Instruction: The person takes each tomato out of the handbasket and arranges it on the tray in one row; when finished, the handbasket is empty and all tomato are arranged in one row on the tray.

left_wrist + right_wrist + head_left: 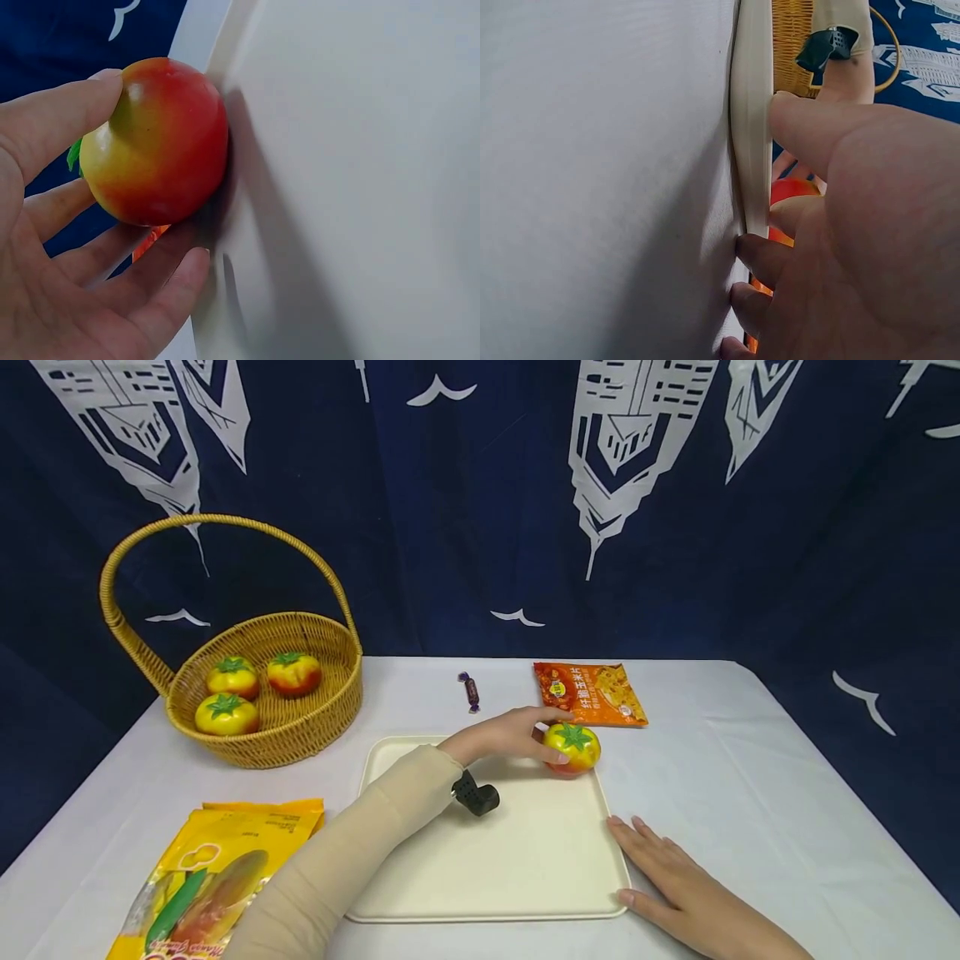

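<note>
My left hand [517, 735] grips a red-and-yellow toy tomato [574, 745] with a green star-shaped top, at the far right corner of the cream tray [525, 868]. In the left wrist view the thumb lies against one side of the tomato [161, 150], and the fingers reach behind it. The tomato's underside is close to the tray surface; whether it touches cannot be told. At the tray's right edge my right hand [686, 889] rests with extended fingers, its thumb and fingertips touching the rim [754, 127].
A wicker basket [330, 727] with a tall handle holds three similar tomatoes at the left. A yellow dried-mango bag [217, 877] lies front left, partly under my left forearm. Behind the tray lie a wrapped candy [470, 692] and an orange snack packet [592, 693].
</note>
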A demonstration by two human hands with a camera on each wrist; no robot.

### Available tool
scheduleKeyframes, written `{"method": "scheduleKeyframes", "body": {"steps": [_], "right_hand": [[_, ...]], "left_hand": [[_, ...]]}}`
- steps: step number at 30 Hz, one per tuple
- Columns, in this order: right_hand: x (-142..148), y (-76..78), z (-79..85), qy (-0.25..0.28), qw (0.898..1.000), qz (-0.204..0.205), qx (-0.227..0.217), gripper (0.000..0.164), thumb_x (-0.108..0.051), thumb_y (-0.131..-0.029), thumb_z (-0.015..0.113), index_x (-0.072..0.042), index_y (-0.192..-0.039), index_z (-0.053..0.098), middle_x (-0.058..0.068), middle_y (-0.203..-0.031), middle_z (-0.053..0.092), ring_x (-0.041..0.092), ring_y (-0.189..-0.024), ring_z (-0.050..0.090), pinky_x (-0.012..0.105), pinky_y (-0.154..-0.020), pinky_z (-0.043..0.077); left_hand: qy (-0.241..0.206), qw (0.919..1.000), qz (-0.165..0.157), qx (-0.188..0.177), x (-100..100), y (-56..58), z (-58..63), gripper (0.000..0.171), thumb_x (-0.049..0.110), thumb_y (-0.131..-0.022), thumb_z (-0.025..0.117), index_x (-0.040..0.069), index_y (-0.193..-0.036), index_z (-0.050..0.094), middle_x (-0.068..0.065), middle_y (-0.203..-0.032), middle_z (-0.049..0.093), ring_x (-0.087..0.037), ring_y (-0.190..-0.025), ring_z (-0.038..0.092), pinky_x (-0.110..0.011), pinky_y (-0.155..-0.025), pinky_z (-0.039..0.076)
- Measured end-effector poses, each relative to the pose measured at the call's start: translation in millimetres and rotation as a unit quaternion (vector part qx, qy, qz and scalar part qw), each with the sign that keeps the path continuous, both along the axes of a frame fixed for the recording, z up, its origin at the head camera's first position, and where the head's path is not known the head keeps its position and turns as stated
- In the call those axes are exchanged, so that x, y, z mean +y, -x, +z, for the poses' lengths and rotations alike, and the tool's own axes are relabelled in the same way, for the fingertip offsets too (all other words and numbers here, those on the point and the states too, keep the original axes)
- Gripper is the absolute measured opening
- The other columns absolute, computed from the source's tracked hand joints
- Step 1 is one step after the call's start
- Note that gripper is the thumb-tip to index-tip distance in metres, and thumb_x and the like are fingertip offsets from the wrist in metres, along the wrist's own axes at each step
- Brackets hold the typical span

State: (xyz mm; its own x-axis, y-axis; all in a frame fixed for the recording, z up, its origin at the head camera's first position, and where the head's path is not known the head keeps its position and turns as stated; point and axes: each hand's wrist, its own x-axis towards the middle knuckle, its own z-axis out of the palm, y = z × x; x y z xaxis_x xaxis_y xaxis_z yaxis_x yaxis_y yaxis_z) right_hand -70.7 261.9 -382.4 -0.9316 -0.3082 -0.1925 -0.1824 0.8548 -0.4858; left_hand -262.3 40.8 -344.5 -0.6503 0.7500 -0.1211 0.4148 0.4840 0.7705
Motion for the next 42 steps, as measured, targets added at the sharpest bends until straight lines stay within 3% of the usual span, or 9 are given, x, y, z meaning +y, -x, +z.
{"method": "scheduleKeyframes", "body": {"steps": [8,14,22,27,31,36,39,42], "right_hand": [[1.6,-0.2,-2.1,-0.004,1.000,0.003,0.003,0.082,-0.063,-0.085,0.050,-0.018,-0.149,0.026,0.006,-0.150,0.026,0.034,-0.136,0.018,0.060,-0.103,0.016],[2.0,0.0,-3.4,-0.002,1.000,0.004,0.013,0.082,-0.062,-0.084,0.051,-0.018,-0.149,0.027,0.005,-0.150,0.027,0.033,-0.136,0.018,0.060,-0.103,0.018],[1.6,3.0,-1.8,-0.002,1.000,-0.001,0.000,0.083,-0.063,-0.084,0.051,-0.018,-0.149,0.026,0.008,-0.151,0.025,0.035,-0.136,0.016,0.061,-0.102,0.015],[-0.3,5.6,-0.4,0.005,1.000,-0.007,-0.018,0.083,-0.062,-0.085,0.052,-0.019,-0.150,0.023,0.009,-0.152,0.022,0.036,-0.137,0.014,0.062,-0.102,0.013],[-1.7,6.7,-0.7,0.007,1.000,-0.003,-0.022,0.083,-0.061,-0.085,0.051,-0.019,-0.150,0.023,0.010,-0.152,0.021,0.037,-0.137,0.013,0.062,-0.102,0.012],[0.3,5.5,-2.6,0.017,1.000,-0.001,-0.015,0.081,-0.060,-0.085,0.053,-0.020,-0.150,0.024,0.009,-0.151,0.024,0.036,-0.137,0.014,0.059,-0.104,0.012],[1.7,5.0,-3.2,0.007,1.000,0.000,-0.017,0.082,-0.062,-0.084,0.052,-0.020,-0.150,0.024,0.011,-0.150,0.025,0.038,-0.136,0.016,0.064,-0.101,0.016],[1.8,5.3,-6.5,0.001,1.000,0.001,-0.026,0.084,-0.062,-0.085,0.052,-0.019,-0.150,0.023,0.014,-0.150,0.024,0.041,-0.135,0.017,0.066,-0.099,0.017]], "left_hand": [[-0.029,0.9993,-0.022,0.001,-7.7,-0.4,9.4,0.063,0.015,-0.085,0.070,0.006,-0.140,0.042,-0.012,-0.130,0.050,-0.021,-0.108,0.055,-0.021,-0.090,0.041],[-0.070,0.9968,-0.039,-0.009,-27.0,-0.1,27.1,0.060,0.011,-0.087,0.068,0.003,-0.140,0.041,-0.016,-0.133,0.047,-0.030,-0.117,0.049,-0.023,-0.091,0.042],[-0.097,0.9951,-0.014,0.015,-79.1,-3.8,70.8,0.052,0.011,-0.088,0.067,0.006,-0.136,0.047,-0.008,-0.129,0.051,-0.018,-0.111,0.053,-0.027,-0.091,0.044],[-0.103,0.9944,0.002,0.025,-126.5,-4.3,94.8,0.049,0.011,-0.090,0.063,0.007,-0.136,0.047,-0.009,-0.127,0.054,-0.021,-0.112,0.053,-0.030,-0.088,0.047],[-0.118,0.9917,0.048,0.020,-171.6,-2.5,104.9,0.049,0.016,-0.092,0.063,0.007,-0.137,0.046,-0.009,-0.129,0.052,-0.022,-0.114,0.052,-0.034,-0.093,0.043],[-0.127,0.9810,0.145,0.017,-226.0,0.4,103.2,0.053,0.030,-0.091,0.062,0.012,-0.138,0.045,-0.007,-0.132,0.051,-0.021,-0.118,0.048,-0.037,-0.097,0.039],[-0.135,0.9698,0.202,0.018,-254.6,3.6,97.1,0.055,0.035,-0.091,0.061,0.015,-0.139,0.043,-0.006,-0.132,0.051,-0.021,-0.120,0.047,-0.034,-0.097,0.039],[-0.178,0.9517,0.250,-0.007,-277.4,7.6,90.0,0.057,0.034,-0.092,0.059,0.013,-0.141,0.040,-0.008,-0.136,0.046,-0.024,-0.124,0.041,-0.035,-0.100,0.036]]}}
